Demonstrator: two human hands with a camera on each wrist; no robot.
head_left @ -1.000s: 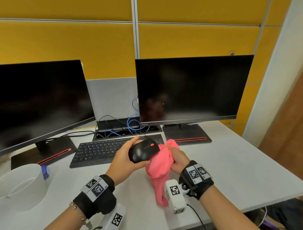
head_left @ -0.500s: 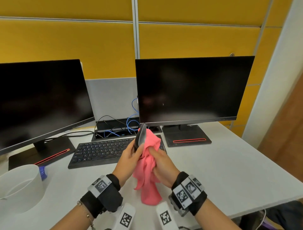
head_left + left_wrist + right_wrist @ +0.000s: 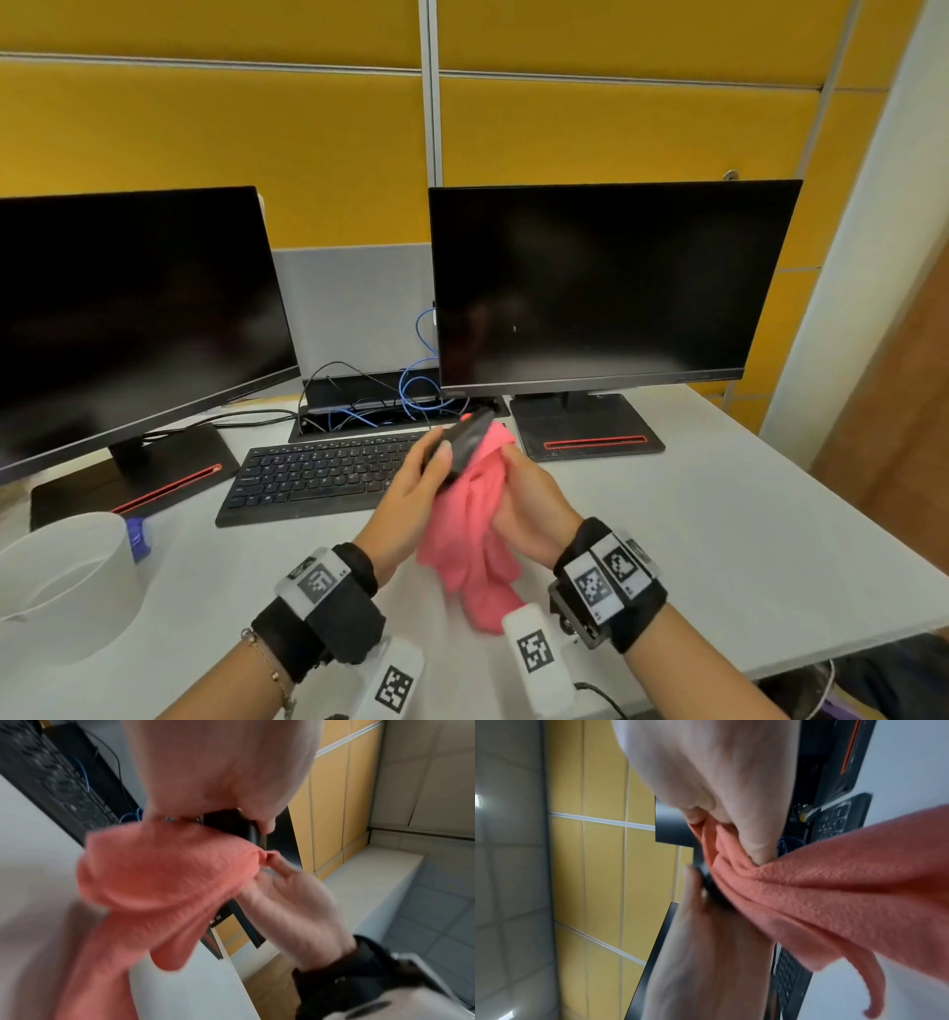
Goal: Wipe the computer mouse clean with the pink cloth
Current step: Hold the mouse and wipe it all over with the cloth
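My left hand (image 3: 418, 480) grips the black computer mouse (image 3: 464, 444), lifted above the desk and turned on its side, tilted up toward the right monitor. The pink cloth (image 3: 475, 519) is bunched against the mouse's right face, and my right hand (image 3: 524, 501) holds it there with curled fingers. The cloth's loose end hangs down toward the table. In the left wrist view the cloth (image 3: 164, 878) covers most of the mouse (image 3: 231, 823). In the right wrist view my right thumb presses the cloth (image 3: 808, 892) onto the mouse (image 3: 712, 888).
A black keyboard (image 3: 318, 470) lies just behind my hands. Two dark monitors (image 3: 601, 288) (image 3: 128, 318) stand on red-striped bases, with cables (image 3: 411, 395) in a tray between them. A white round container (image 3: 61, 586) sits at the left of the white desk (image 3: 719, 539).
The mouse went from lying top-up in my left hand to standing on its side. My right hand brought the cloth against it and has kept rubbing there, the mouse tilting further right.
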